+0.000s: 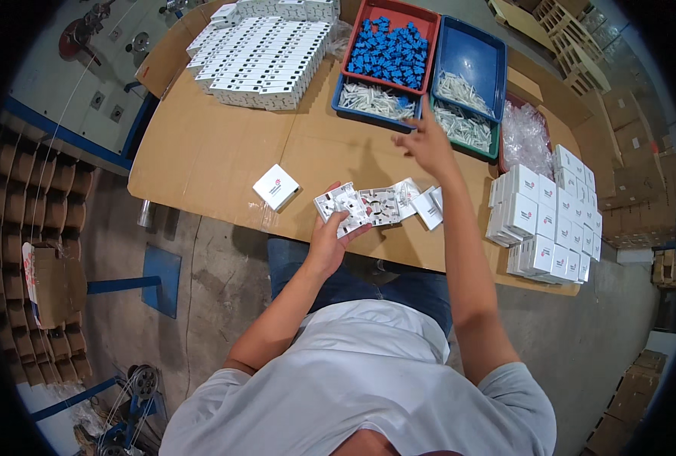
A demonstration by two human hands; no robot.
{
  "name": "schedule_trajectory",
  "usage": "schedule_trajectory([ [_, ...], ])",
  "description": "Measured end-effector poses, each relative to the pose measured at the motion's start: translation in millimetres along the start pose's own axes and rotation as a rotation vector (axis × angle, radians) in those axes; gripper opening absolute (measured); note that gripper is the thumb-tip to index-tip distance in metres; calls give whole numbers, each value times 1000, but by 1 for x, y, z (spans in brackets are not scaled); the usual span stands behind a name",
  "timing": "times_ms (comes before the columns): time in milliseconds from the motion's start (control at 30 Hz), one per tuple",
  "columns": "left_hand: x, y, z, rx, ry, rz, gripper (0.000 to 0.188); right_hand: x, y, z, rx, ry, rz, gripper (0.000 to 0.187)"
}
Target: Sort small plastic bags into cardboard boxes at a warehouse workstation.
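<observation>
My left hand (pixel 329 242) is closed around an open white plastic housing (pixel 345 204), which it holds near the table's front edge. Beside that piece, a second open housing (pixel 379 206) shows its inner parts. To its right are a clear plastic bag (pixel 406 191) and white box-shaped units (pixel 427 209). My right hand (pixel 427 146) is above the table, just short of the parts trays, with its fingers apart and nothing visible in them. A closed white square box (pixel 276 187) lies to the left of my left hand.
Blue plastic parts fill a red tray (pixel 433 38); small whitish pieces lie in the blue tray (pixel 338 111) under it, a larger blue tray (pixel 471 57) and a green tray (pixel 484 152). White units (pixel 265 64) stand back left, stacked white boxes (pixel 547 216) right. Cardboard (pixel 224 144) covers the table.
</observation>
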State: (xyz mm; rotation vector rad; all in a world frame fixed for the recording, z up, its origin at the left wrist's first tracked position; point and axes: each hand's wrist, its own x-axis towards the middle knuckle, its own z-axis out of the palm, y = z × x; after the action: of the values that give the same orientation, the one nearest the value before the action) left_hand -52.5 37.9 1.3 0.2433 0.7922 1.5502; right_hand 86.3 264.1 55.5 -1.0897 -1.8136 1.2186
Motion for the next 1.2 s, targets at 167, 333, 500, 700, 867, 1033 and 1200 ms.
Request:
schedule_trajectory([
  [167, 4, -11, -9, 84, 125, 97, 52, -5, -4, 11, -145, -241, 11, 52],
  [333, 17, -22, -13, 99, 107, 123, 47, -106, 21, 53, 178, -385, 258, 41],
  [500, 30, -24, -37, 792, 197, 268, 65, -131, 62, 20, 415, -69, 392, 29],
  [700, 26, 60, -105, 1661, 557, 731, 97, -134, 124, -61, 6, 199, 299, 26],
  [867, 25, 80, -144, 1791, 437, 496, 97, -123, 122, -75, -231, 300, 277, 25],
  [1033, 19, 54, -97, 1473, 478, 734, 94, -118, 70, -17, -270, 367, 125, 24],
  [1200, -5, 10, -34, 1444, 379, 1004, 97, -124, -14, 91, 177, -176, 346, 69],
])
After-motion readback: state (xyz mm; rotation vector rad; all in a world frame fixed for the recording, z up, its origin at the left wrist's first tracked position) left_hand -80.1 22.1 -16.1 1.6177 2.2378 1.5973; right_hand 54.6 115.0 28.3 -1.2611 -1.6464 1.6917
